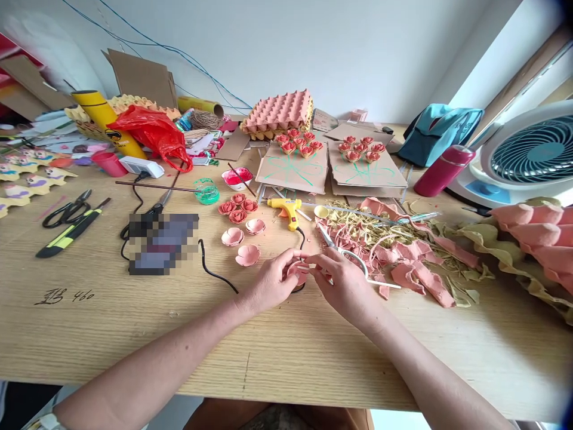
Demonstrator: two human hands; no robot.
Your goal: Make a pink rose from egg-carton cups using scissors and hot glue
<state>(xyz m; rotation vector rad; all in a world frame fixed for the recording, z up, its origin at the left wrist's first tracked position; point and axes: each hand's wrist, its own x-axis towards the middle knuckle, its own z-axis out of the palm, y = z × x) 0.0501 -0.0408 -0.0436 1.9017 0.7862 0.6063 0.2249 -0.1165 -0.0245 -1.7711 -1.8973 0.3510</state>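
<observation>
My left hand [272,280] and my right hand [341,284] meet over the middle of the wooden table [286,352]. Both pinch a small pink paper flower piece [299,272] between their fingertips. The fingers of both hands are closed round it. White-handled scissors [349,255] lie right behind my right hand. A yellow glue gun [287,210] rests just beyond the hands. Several finished pink paper roses [238,208] and open pink petal cups [248,255] sit to the left of the hands.
Pink and tan egg-carton scraps [403,257] pile up on the right. Two cardboard sheets with roses [295,167] lie further back, beyond them stacked egg trays [280,113]. Black scissors [66,210], a utility knife [71,234], a fan [528,156] and a red bottle [443,171] stand around.
</observation>
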